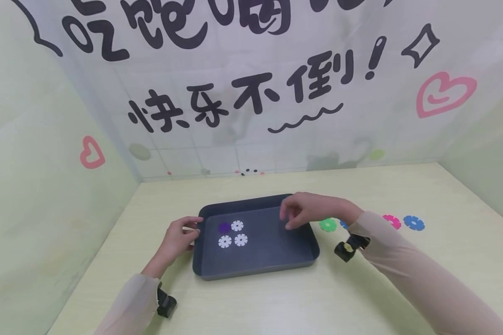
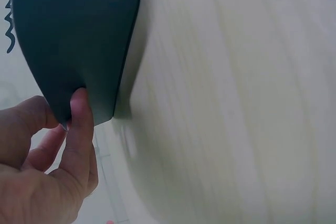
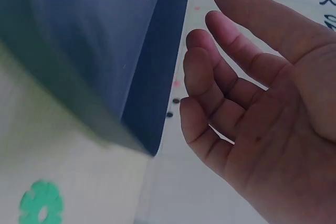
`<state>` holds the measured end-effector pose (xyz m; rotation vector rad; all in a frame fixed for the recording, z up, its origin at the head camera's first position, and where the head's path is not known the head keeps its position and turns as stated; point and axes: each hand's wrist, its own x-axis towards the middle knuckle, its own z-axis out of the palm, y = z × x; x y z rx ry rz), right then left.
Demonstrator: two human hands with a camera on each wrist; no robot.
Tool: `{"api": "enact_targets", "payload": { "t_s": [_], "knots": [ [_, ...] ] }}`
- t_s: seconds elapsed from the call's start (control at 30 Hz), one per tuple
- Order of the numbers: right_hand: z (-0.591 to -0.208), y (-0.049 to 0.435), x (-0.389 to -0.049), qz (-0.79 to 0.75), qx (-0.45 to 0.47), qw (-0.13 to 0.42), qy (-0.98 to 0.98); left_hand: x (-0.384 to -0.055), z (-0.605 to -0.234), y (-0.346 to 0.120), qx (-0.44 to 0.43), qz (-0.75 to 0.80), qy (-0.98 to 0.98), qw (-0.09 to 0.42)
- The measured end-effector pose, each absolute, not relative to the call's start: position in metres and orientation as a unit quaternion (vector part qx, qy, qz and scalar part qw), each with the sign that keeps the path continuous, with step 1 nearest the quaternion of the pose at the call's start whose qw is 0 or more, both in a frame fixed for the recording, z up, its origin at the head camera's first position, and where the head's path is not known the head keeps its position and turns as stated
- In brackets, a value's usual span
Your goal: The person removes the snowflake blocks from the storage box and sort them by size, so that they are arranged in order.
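Note:
A dark grey rectangular tray [image 1: 268, 249] stands on the table. Three white notched discs [image 1: 241, 239] and one purple notched disc [image 1: 224, 228] lie in its left half. At the left end, my left hand [image 1: 178, 239] pinches the tray's rim between thumb and fingers; the left wrist view shows the fingertips on the tray wall [image 2: 79, 35]. My right hand [image 1: 306, 207] hovers over the tray's right end, fingers loosely bent. In the right wrist view nothing lies in the right hand [image 3: 262, 103], and its fingertips are apart from the tray.
To the right of the tray, a green notched disc [image 1: 328, 224], a pink one [image 1: 391, 222] and a blue one [image 1: 414, 223] lie on the table [image 1: 276, 307]. The right wrist partly covers another blue disc [image 1: 343, 224]. A printed backdrop [image 1: 243, 149] rises behind the table.

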<state>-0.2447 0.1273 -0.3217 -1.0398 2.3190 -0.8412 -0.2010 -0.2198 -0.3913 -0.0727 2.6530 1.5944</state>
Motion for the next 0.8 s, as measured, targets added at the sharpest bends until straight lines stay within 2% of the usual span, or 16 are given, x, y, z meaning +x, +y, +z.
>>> {"api": "enact_targets", "payload": {
  "t_s": [0.23,0.47,0.8],
  "knots": [
    [-0.316,0.088,-0.254,-0.296,-0.398,0.26,0.829,-0.2,-0.39,-0.219,-0.025,0.513,0.858,0.023],
    [-0.331,0.057,-0.27,-0.286,-0.405,0.299,0.815,-0.2,-0.391,-0.219,-0.026,0.512,0.858,0.024],
    [-0.359,0.025,-0.282,-0.285,-0.4,0.32,0.81,-0.2,-0.39,-0.219,-0.023,0.515,0.856,0.021]
  ]
}}
